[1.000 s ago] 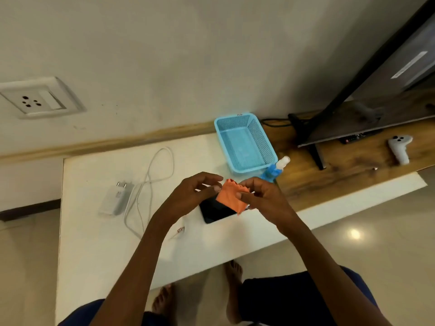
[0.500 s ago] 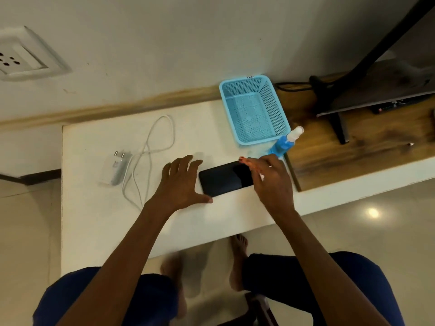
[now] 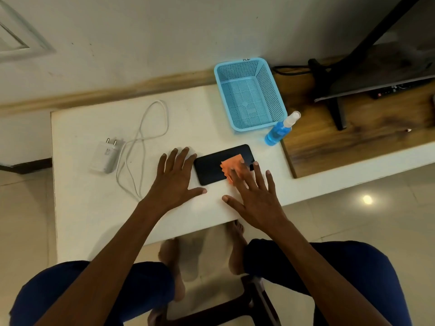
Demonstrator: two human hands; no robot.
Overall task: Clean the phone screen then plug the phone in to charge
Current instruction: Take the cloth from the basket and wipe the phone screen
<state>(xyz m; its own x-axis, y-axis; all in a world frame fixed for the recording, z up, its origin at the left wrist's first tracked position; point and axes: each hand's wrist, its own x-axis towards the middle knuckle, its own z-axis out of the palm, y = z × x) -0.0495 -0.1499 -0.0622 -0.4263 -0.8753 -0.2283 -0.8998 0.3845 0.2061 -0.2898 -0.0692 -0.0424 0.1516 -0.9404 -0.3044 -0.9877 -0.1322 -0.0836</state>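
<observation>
Nearest to us are our knees in dark blue cloth and our bare feet (image 3: 235, 245) on the tiled floor (image 3: 353, 220) under the counter's edge. Above them both forearms reach forward over the white counter (image 3: 77, 196).

Our left hand (image 3: 175, 182) lies flat on the counter with its fingers spread, the fingertips close beside the left end of the phone (image 3: 211, 169). Our right hand (image 3: 253, 196) is also spread wide, palm down, and its blurred fingertips press on an orange cloth (image 3: 231, 165) that lies on the right part of the dark screen. The phone rests flat, face up, near the middle of the counter, between the two hands.

Left of the left hand, the white cable (image 3: 141, 147) loops loosely, and the white charger plug (image 3: 104, 156) lies on its side just beyond it, prongs pointing toward the wall.

Farther back and to the right, a blue spray bottle (image 3: 279, 131) stands at the seam where the white surface meets a wooden one, just beside the near right corner of a light blue mesh basket (image 3: 266, 90). Beyond that, a dark stand (image 3: 329, 90) rises from the wood, and a wall socket (image 3: 16, 41) sits at the far left.
</observation>
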